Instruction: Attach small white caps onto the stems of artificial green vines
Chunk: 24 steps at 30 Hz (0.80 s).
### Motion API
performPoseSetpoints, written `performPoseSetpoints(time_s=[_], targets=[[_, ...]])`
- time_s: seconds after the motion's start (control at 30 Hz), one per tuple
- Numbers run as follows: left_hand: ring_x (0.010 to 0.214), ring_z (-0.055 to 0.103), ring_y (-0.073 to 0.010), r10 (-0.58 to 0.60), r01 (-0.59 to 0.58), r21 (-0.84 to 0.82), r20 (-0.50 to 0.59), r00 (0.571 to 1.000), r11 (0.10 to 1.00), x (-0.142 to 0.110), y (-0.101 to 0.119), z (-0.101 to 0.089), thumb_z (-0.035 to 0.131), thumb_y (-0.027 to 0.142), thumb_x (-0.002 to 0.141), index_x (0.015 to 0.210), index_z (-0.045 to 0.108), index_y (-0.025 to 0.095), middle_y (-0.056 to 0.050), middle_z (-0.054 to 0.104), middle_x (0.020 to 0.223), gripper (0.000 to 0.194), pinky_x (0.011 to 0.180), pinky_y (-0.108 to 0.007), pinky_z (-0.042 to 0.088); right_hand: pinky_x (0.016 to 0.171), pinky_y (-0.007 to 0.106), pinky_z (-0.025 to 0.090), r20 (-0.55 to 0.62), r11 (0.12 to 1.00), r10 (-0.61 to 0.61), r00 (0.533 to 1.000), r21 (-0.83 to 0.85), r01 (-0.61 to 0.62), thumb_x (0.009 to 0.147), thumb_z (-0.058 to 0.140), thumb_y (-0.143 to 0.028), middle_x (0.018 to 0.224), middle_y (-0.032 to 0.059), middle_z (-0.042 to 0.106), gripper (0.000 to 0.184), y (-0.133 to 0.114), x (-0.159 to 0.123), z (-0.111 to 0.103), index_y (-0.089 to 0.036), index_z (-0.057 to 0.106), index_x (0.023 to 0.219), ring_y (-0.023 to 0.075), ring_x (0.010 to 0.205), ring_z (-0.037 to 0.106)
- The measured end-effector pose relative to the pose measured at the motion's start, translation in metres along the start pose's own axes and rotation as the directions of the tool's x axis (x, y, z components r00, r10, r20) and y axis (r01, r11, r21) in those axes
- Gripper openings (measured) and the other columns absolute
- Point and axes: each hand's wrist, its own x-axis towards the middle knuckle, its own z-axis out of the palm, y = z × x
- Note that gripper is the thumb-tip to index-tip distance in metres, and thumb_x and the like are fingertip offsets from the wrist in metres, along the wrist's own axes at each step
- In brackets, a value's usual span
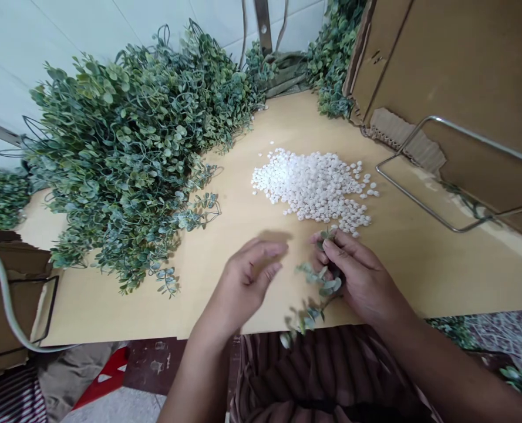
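My right hand (353, 267) is closed round an artificial eucalyptus sprig (326, 285), with thumb and fingers pinching it near one end. Its leafy stem trails down and left, past the table's front edge. To the left, my left hand (252, 279) is raised over the table with thumb and fingers curved apart, nothing visible between them. Just beyond my right hand lies a loose heap of small white plastic pieces (309, 185). A large pile of green leafy sprigs (128, 141) fills the left side of the table.
Brown cardboard (454, 76) stands along the right, with a bent metal wire frame (441, 220) in front of it. More greenery (335, 59) sits at the back against the tiled wall. A pale cable (5, 294) curves past the table's left end. The tan tabletop (225, 235) ends close to my lap.
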Motion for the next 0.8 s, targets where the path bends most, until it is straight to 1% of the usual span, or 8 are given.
performPoseSetpoints(time_s=[0.1, 0.17, 0.33, 0.43, 0.53, 0.63, 0.7, 0.8], targets=[[0.080, 0.063, -0.0173, 0.063, -0.041, 0.143, -0.152, 0.986, 0.989, 0.026, -0.006, -0.007, 0.061, 0.015, 0.077, 0.084, 0.071, 0.018, -0.007, 0.070, 0.087, 0.012, 0.076, -0.028, 0.049, 0.039, 0.018, 0.034, 0.028, 1.000, -0.009, 1.000, -0.010, 0.010, 0.079, 0.060, -0.051, 0.055, -0.0065, 0.038, 0.032, 0.000, 0.001, 0.002, -0.019, 0.058, 0.077, 0.0070, 0.046, 0.039], [0.076, 0.062, -0.0171, 0.095, -0.046, 0.270, -0.170, 0.981, 0.962, 0.047, -0.011, -0.004, 0.062, 0.017, 0.076, 0.084, 0.071, 0.018, -0.007, 0.070, 0.086, 0.013, 0.074, -0.029, 0.049, 0.039, 0.017, 0.032, 0.037, 0.999, -0.006, 0.999, -0.033, 0.007, 0.079, 0.060, -0.053, 0.052, -0.0071, 0.035, 0.034, -0.002, 0.001, 0.003, -0.019, 0.058, 0.074, 0.0069, 0.045, 0.037], [0.073, 0.061, -0.0185, 0.124, -0.075, 0.553, -0.052, 0.991, 0.830, 0.080, -0.019, 0.017, 0.061, 0.014, 0.075, 0.088, 0.072, 0.019, -0.006, 0.066, 0.082, 0.018, 0.070, -0.030, 0.047, 0.037, 0.018, 0.030, 0.032, 0.995, -0.023, 0.999, -0.100, 0.026, 0.079, 0.058, -0.054, 0.048, -0.0076, 0.033, 0.035, -0.005, 0.001, 0.003, -0.020, 0.056, 0.072, 0.0075, 0.041, 0.034], [0.074, 0.061, -0.0203, 0.132, -0.082, 0.601, -0.039, 0.990, 0.795, 0.083, -0.021, 0.022, 0.058, 0.012, 0.076, 0.082, 0.072, 0.018, -0.007, 0.066, 0.082, 0.016, 0.070, -0.032, 0.046, 0.039, 0.018, 0.032, 0.027, 0.990, -0.036, 0.999, -0.136, 0.039, 0.083, 0.053, -0.050, 0.050, -0.0065, 0.035, 0.033, -0.005, 0.002, 0.000, -0.019, 0.057, 0.071, 0.0081, 0.044, 0.036], [0.074, 0.061, -0.0179, 0.115, -0.055, 0.451, -0.108, 0.988, 0.891, 0.080, -0.022, 0.019, 0.059, 0.012, 0.076, 0.075, 0.069, 0.018, -0.005, 0.068, 0.081, 0.012, 0.072, -0.031, 0.046, 0.045, 0.019, 0.037, 0.032, 0.975, -0.056, 0.998, -0.213, 0.061, 0.087, 0.048, -0.043, 0.052, -0.0047, 0.040, 0.030, -0.006, 0.003, -0.003, -0.019, 0.058, 0.072, 0.0091, 0.048, 0.040], [0.063, 0.059, -0.0126, -0.051, 0.060, 0.048, -0.163, 0.985, 0.997, 0.071, -0.017, 0.013, 0.064, 0.019, 0.074, 0.072, 0.067, 0.017, -0.002, 0.068, 0.071, 0.004, 0.065, -0.026, 0.048, 0.047, 0.020, 0.037, 0.057, 0.954, -0.046, 0.997, -0.293, 0.061, 0.087, 0.045, -0.039, 0.054, -0.0040, 0.041, 0.028, -0.008, 0.004, -0.003, -0.019, 0.056, 0.071, 0.0097, 0.050, 0.041], [0.055, 0.057, -0.0099, -0.162, 0.129, -0.224, -0.138, 0.977, 0.966, 0.061, -0.009, 0.012, 0.069, 0.024, 0.071, 0.072, 0.066, 0.015, -0.001, 0.067, 0.066, 0.009, 0.058, -0.024, 0.048, 0.046, 0.020, 0.036, 0.086, 0.941, -0.029, 0.996, -0.334, 0.057, 0.087, 0.044, -0.038, 0.053, -0.0044, 0.039, 0.029, -0.008, 0.004, -0.002, -0.018, 0.056, 0.070, 0.0095, 0.048, 0.038], [0.051, 0.056, -0.0081, -0.248, 0.181, -0.441, -0.099, 0.964, 0.879, 0.042, 0.000, 0.017, 0.077, 0.026, 0.063, 0.070, 0.067, 0.014, -0.001, 0.069, 0.064, 0.016, 0.056, -0.022, 0.049, 0.046, 0.021, 0.033, 0.116, 0.923, -0.014, 0.993, -0.380, 0.057, 0.087, 0.043, -0.037, 0.053, -0.0050, 0.036, 0.029, -0.008, 0.004, -0.001, -0.018, 0.055, 0.069, 0.0094, 0.048, 0.035]])
